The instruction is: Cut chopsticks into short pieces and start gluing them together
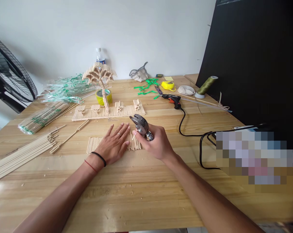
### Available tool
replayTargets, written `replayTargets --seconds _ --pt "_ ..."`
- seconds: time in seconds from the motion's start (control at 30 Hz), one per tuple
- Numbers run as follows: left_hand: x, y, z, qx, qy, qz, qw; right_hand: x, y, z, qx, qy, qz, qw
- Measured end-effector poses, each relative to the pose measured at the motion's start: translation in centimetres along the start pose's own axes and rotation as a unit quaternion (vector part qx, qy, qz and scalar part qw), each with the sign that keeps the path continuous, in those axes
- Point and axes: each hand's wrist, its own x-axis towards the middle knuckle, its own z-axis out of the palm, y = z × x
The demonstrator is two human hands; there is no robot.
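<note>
Sticks [94, 144] lie rowed — left hand [114, 144] flat on them, fingers spread, gripping nothing; right hand [158, 142] closed round tool [141, 124]. Light, even palm pressure should keep rows straight.

Bright, soft light; glare on table [136, 200], far left; faint shadows on wall [148, 29]; lower right pixelated.

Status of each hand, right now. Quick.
Left hand: open, palm down, fingers spread over the row of short sticks.
Right hand: closed, holding a dark metal tool.
</note>
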Motion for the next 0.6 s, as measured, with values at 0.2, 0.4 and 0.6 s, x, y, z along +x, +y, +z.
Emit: replayTargets --seconds 0.2,0.4,0.6 --pt "0.1 0.24 -0.09 -0.002 -0.007 -0.007 1.0 0.07 0.01 -0.12 0.006 0.004 -0.006 1.0" --pt "-0.06 0.87 -0.36 -0.005 0.007 0.053 0.999 0.23 -0.04 -0.34 0.011 0.002 0.004 1.0" --pt "-0.17 0.91 0.36 0.002 -0.007 0.065 0.998 0.48 0.26 -0.51 0.016 0.017 0.008 1.0"
